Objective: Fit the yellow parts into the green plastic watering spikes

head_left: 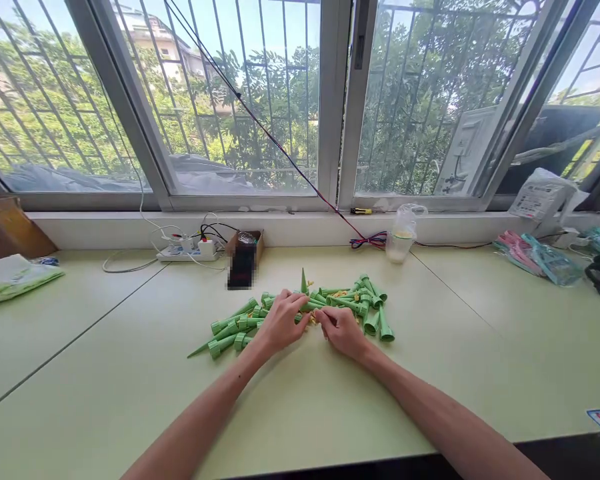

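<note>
A heap of green plastic cone-shaped spikes (pixel 230 325) lies on the pale green table (pixel 130 373), spread from left to right, with several small yellow bits (pixel 312 320) among them. My left hand (pixel 281 321) rests on the middle of the heap, fingers curled around a green spike (pixel 307 306). My right hand (pixel 341 329) is just beside it, fingertips pinched together at the yellow bits; what it holds is too small to name. One spike (pixel 303 282) stands upright behind the hands.
A power strip (pixel 187 251) with cables and a small cardboard box (pixel 246 245) sit by the windowsill. A plastic cup (pixel 400 241) in a bag stands at the back right. Packaged items (pixel 535 257) lie far right, a folded cloth (pixel 10 277) far left.
</note>
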`<state>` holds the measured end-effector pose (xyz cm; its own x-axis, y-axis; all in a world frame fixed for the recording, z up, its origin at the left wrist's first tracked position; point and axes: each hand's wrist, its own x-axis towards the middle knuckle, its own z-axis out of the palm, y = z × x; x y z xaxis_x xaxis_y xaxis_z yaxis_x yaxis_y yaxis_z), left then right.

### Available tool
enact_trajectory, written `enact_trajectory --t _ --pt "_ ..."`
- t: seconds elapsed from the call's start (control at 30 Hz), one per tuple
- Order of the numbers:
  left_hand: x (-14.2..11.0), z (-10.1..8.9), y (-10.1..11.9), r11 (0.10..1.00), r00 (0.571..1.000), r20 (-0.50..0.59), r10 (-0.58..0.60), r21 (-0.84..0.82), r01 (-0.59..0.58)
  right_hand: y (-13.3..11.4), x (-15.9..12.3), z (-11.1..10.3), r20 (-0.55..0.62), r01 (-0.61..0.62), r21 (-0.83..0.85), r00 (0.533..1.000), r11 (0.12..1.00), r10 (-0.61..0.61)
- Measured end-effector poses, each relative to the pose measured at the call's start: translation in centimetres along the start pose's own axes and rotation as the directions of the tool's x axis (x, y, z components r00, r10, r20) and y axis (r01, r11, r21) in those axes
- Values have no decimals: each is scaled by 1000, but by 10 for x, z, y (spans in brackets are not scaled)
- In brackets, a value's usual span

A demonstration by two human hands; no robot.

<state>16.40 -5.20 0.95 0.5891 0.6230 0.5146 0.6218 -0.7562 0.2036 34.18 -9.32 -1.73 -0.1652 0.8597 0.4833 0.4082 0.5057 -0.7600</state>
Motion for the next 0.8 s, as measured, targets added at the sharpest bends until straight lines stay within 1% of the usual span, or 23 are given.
enact_trajectory --t 0.07,0.23,0.37,0.8 --pt "-2 3 0 1000 1000 15 -15 10 15 1 -1 0 8 -3 6 1000 1000 3" --pt "-3 9 -2 999 1000 -6 -21 24 21 3 -1 1 12 -10 6 1000 1000 10" --pt "-3 11 -3 999 1000 -1 -27 25 27 3 -1 1 12 -14 -5 1000 1000 14" --pt "-3 15 0 998 998 -26 -48 -50 47 3 -2 0 26 -29 -5 999 1000 29"
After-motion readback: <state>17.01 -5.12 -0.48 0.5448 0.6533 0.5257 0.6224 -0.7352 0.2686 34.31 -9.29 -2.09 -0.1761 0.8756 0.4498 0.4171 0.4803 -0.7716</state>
